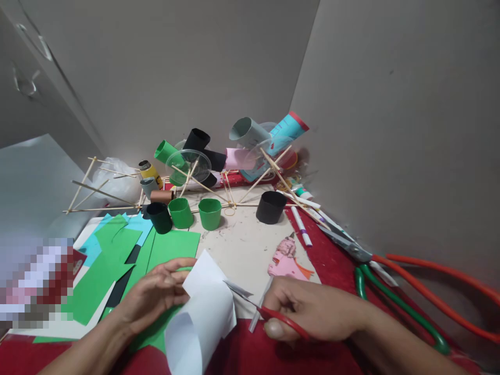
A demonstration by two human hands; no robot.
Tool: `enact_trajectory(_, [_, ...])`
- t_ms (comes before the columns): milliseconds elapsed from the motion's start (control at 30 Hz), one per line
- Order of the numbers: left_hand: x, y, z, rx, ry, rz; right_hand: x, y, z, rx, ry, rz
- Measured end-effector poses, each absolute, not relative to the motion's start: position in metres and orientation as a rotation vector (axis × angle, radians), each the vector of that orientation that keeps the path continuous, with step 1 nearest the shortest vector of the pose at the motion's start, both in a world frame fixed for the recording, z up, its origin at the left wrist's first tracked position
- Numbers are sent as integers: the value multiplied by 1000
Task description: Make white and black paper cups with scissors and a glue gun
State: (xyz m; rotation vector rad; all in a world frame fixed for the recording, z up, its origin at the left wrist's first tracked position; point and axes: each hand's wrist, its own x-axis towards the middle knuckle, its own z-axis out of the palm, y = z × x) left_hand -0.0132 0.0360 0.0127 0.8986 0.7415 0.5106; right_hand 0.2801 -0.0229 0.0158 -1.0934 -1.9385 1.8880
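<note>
My left hand (156,287) is closed on the left edge of a curled sheet of white paper (213,307), its thumb side hidden behind the sheet. The lower end of the paper rolls into a loose tube. From the right, my right hand (308,307) grips red-handled scissors (283,319). Their blades are apart, with one at the paper's upper right edge. Green paper (172,247) lies beneath and beyond my left hand. A thin whitish stick (254,322) shows beside the scissors.
Short green (210,214) and black (271,207) paper cups stand on a pale board (250,245). Behind them, a frame of wooden sticks (253,185) carries coloured paper tubes (288,130). Large shears (363,252) and green handles (406,304) lie right. Pink scraps (287,260) lie nearby.
</note>
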Motion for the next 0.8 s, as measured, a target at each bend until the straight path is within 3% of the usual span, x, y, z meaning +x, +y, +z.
enact_trajectory(333, [19, 48, 10, 1112, 793, 336, 274, -25, 13, -1154, -1934, 1949])
enact_trajectory(800, [13, 89, -1, 933, 952, 571, 282, -23, 21, -1210, -1885, 1951])
